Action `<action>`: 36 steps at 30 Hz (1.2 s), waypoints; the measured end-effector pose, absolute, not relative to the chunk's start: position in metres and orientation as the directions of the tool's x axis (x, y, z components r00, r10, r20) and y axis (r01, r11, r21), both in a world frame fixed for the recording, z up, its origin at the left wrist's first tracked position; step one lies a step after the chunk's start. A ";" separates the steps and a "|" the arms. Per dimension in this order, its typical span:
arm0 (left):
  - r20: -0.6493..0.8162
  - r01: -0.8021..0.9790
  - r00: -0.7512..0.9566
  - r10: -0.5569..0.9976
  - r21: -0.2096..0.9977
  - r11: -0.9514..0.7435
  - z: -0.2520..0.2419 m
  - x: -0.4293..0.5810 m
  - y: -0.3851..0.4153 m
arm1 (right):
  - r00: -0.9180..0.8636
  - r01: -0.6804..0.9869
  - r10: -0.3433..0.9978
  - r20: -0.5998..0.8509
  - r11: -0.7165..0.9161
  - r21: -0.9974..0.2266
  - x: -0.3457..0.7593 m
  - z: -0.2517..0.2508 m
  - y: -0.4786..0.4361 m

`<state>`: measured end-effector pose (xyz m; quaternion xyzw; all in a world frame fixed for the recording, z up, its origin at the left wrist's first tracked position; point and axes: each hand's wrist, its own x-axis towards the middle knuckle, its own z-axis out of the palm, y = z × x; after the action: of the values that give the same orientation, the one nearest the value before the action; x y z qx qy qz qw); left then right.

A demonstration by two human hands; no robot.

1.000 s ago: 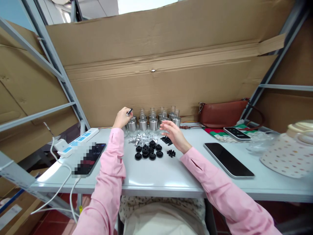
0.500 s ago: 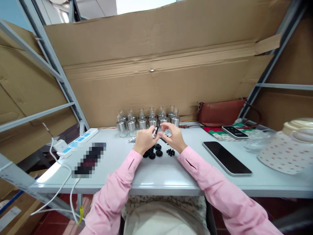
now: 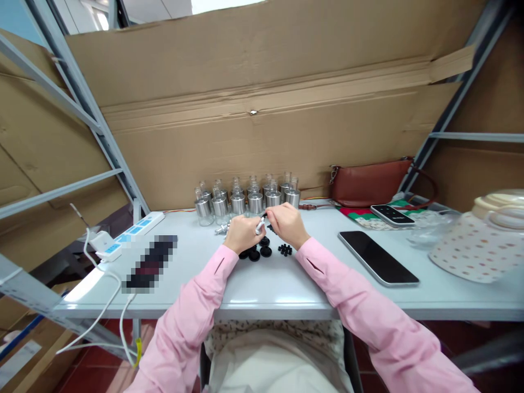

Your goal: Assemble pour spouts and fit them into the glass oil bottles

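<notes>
My left hand (image 3: pixel 242 234) is closed around a small silver-and-white fitting (image 3: pixel 260 226), whose light end sticks out beside the thumb. Against it, my right hand (image 3: pixel 287 222) is closed, with a small black piece (image 3: pixel 265 215) showing at its fingertips where the two hands meet. Most of both pieces is hidden by the fingers. Just below the hands lie several round black caps (image 3: pixel 254 255) and a cluster of tiny black parts (image 3: pixel 285 249). Left of my left hand is a small clear-and-silver fitting (image 3: pixel 221 229).
Several glass bottles with metal sleeves (image 3: pixel 238 204) stand in rows behind the hands, before a cardboard wall (image 3: pixel 221 136). A phone (image 3: pixel 376 259), a brown bag (image 3: pixel 370 186) and a dotted container (image 3: pixel 478 245) are at right. A power strip (image 3: pixel 135 232) lies at left.
My right hand's fingers, apart half a second ago, have closed in at the fitting in my left hand. The left hand has turned the fitting slightly. The view has shifted a little.
</notes>
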<state>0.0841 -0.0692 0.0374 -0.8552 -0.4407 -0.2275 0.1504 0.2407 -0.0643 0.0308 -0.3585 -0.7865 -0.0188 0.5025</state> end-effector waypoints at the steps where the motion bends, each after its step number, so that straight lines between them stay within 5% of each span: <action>1: 0.536 0.800 0.538 0.651 -0.080 -0.595 0.037 0.084 -0.069 | -0.196 0.608 0.541 0.818 0.721 -0.332 0.241 0.031 -0.064; 5: 0.651 0.800 0.493 0.576 -0.079 -0.595 0.038 0.079 -0.065 | -0.078 0.658 0.615 0.785 0.623 -0.423 0.249 0.031 -0.057; 14: 0.749 0.810 0.430 0.504 -0.074 -0.581 0.031 0.062 -0.048 | -0.274 0.738 0.845 0.459 0.491 -0.463 0.280 0.022 -0.028; 27: 0.711 0.857 0.377 0.593 -0.026 -0.514 0.031 0.059 -0.045 | -0.342 0.762 0.826 0.447 0.523 -0.383 0.288 0.016 -0.021; 36: 0.702 0.856 0.380 0.602 -0.020 -0.517 0.032 0.059 -0.046 | -0.379 0.787 0.881 0.283 0.468 -0.402 0.293 0.006 -0.016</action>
<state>0.0594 -0.0458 0.0323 -0.8076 -0.4513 -0.3261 0.1944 0.2928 -0.0163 0.0064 -0.5059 -0.8243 0.1004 0.2335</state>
